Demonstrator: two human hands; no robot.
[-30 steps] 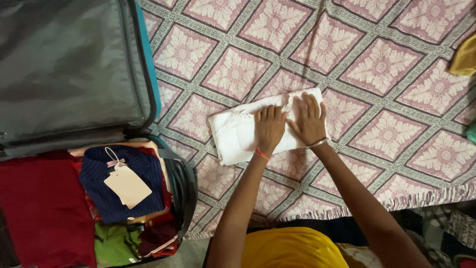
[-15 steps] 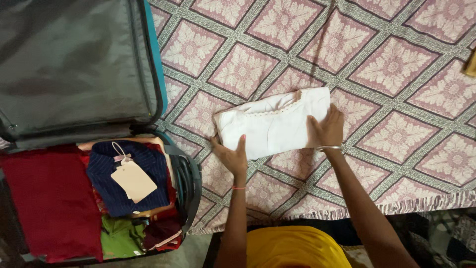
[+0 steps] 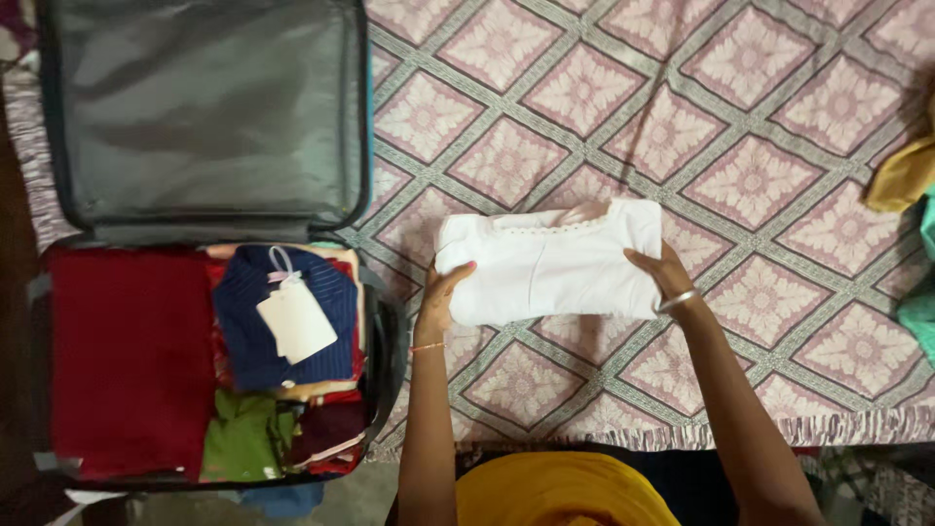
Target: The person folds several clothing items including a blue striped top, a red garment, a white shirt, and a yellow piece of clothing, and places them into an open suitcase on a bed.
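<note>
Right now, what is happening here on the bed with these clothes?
A person holds a folded white garment by its two short ends, the left hand at one end and the right hand at the other, over a pink patterned bedspread. Beside it lies an open suitcase, its lid laid back. The lower half is packed with folded clothes: a dark red piece, a navy garment with a paper tag, and a green one.

Matt white cloth garment, woven patterned bedspread, smooth grey suitcase lining, paper tag
</note>
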